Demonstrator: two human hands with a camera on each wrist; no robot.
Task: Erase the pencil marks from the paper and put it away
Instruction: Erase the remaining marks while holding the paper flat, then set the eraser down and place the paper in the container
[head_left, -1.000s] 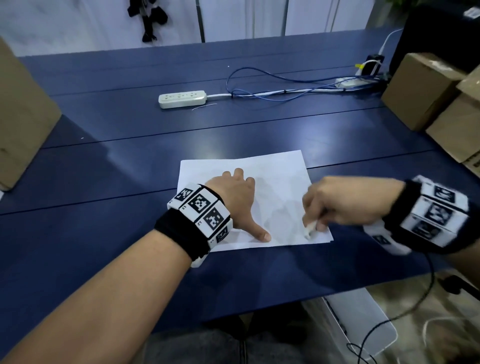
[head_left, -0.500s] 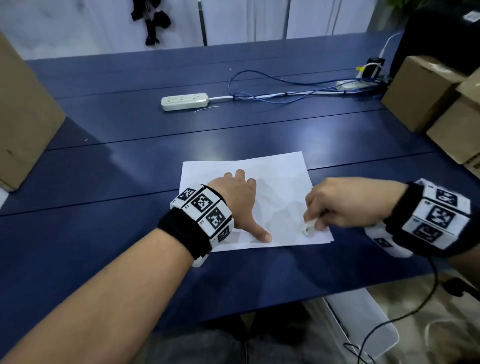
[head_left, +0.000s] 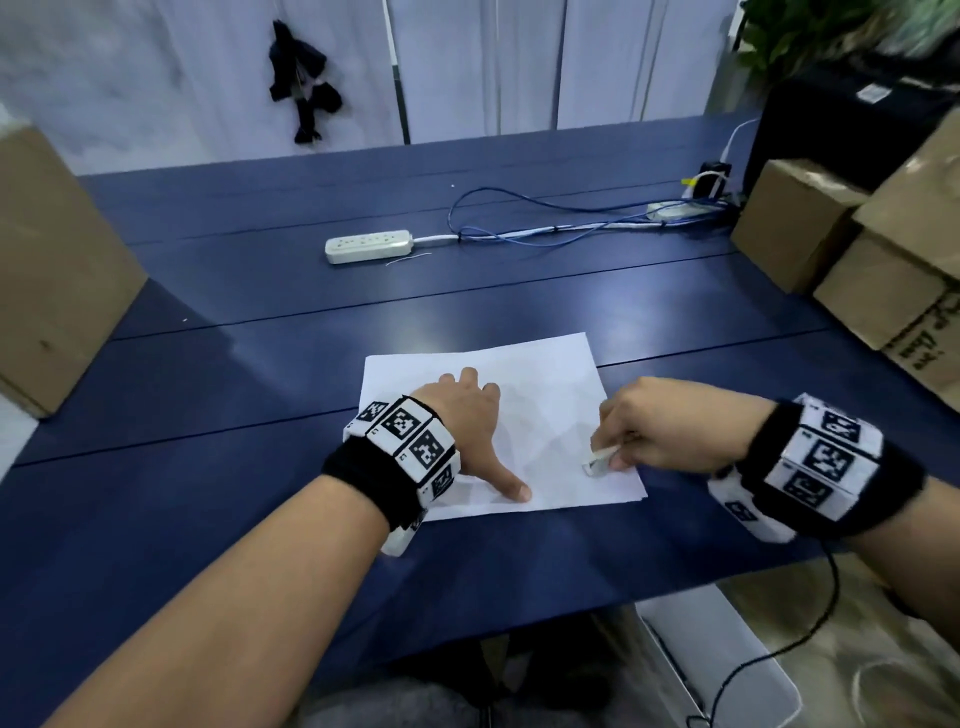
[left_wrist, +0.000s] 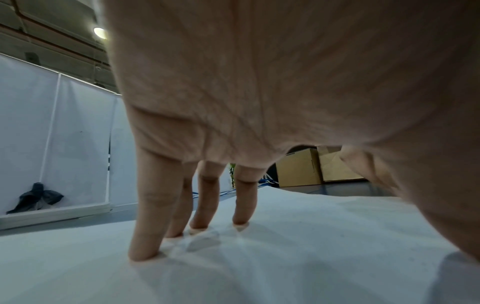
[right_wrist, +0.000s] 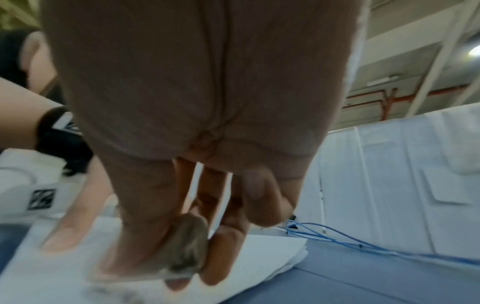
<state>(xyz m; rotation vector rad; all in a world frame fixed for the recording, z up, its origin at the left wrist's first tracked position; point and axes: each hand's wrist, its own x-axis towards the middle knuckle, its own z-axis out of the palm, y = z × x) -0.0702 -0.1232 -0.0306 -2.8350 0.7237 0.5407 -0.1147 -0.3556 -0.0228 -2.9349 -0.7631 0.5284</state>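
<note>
A white sheet of paper (head_left: 545, 395) lies on the blue table (head_left: 260, 322) near its front edge. My left hand (head_left: 467, 415) presses flat on the sheet's left half, thumb stretched toward the near edge; its straight fingers (left_wrist: 205, 205) touch the paper (left_wrist: 285, 257). My right hand (head_left: 654, 426) pinches a small white eraser (head_left: 597, 461) against the paper's near right corner. In the right wrist view the eraser (right_wrist: 187, 246) sits between thumb and fingertips on the paper (right_wrist: 259, 257), with a blurred grey smudge (right_wrist: 111, 294) in front of it.
A white power strip (head_left: 369, 246) and blue cables (head_left: 545, 228) lie further back. Cardboard boxes stand at the right (head_left: 800, 223) and the left (head_left: 52, 270). A white bin (head_left: 717, 670) stands under the table's front edge.
My right hand with the eraser has shifted a short way left and inward over the paper's near right corner. The left hand has stayed pressed on the sheet.
</note>
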